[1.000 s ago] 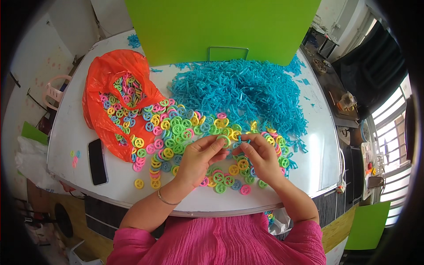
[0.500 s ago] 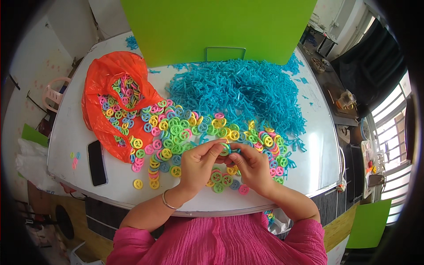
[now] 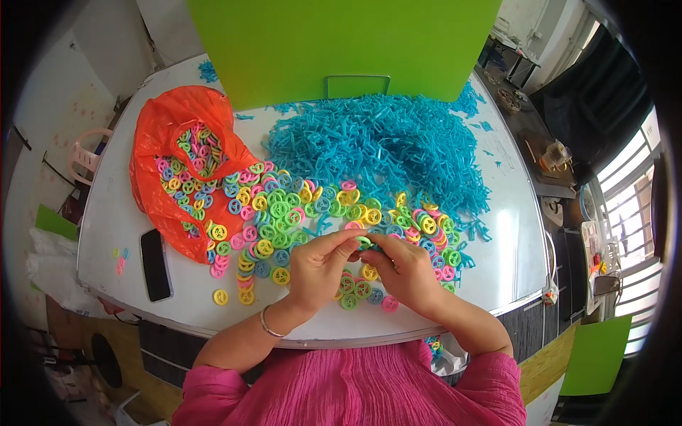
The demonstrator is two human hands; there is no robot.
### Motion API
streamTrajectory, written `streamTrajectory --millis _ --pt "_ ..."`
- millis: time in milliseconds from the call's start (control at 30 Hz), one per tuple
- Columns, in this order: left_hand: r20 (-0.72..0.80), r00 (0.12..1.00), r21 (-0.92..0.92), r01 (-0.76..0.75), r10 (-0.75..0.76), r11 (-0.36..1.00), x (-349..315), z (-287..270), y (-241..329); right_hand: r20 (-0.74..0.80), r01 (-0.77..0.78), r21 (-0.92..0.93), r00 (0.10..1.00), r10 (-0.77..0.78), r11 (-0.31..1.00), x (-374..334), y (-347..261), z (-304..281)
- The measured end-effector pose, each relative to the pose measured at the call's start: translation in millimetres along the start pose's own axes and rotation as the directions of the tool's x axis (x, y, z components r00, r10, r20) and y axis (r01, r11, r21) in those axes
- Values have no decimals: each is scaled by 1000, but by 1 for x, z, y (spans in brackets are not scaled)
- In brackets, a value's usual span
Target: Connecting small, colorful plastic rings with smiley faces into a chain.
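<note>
In front of my chest, both hands meet at the fingertips. My left hand is closed in a pinch on a small green plastic wheel. The fingers of my right hand are closed right beside it, over a small blue plastic piece that they now mostly hide. Many loose pastel wheels lie around and under my hands, such as a yellow wheel and a pink wheel. Beyond them rises a big heap of blue plastic pieces.
At the left, a red plastic bag lies open with more wheels spilling out. A black phone rests near it on the white table. A green board with a metal handle stands behind the blue heap.
My right fingers have closed in over the blue piece, hiding most of it. The green wheel now appears flatter and more covered by my fingers. The whole view has shifted slightly.
</note>
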State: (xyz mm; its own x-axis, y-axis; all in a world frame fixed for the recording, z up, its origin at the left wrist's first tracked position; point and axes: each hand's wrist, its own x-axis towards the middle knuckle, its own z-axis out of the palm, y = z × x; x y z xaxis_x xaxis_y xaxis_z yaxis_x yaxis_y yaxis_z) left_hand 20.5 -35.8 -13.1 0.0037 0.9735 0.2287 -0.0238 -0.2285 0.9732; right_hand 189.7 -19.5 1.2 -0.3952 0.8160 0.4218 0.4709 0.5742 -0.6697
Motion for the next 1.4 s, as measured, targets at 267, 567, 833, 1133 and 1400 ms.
streamTrajectory --millis 267,567,833,1133,1400 --pt "144 988 -84 66 -53 994 11 -1 0 72 -46 89 997 39 995 3 5 -11" --pt "341 779 -592 612 -526 524 23 -28 -10 4 67 100 998 -68 993 9 16 -35" --pt "412 753 -209 626 -513 751 21 -24 8 104 556 140 815 -570 820 21 17 -40" --pt "407 868 814 -203 -284 544 19 -53 26 300 -304 793 949 95 529 7 34 -46" --pt "324 931 809 -180 -170 559 18 -41 5 482 -519 785 854 193 337 10 22 -38"
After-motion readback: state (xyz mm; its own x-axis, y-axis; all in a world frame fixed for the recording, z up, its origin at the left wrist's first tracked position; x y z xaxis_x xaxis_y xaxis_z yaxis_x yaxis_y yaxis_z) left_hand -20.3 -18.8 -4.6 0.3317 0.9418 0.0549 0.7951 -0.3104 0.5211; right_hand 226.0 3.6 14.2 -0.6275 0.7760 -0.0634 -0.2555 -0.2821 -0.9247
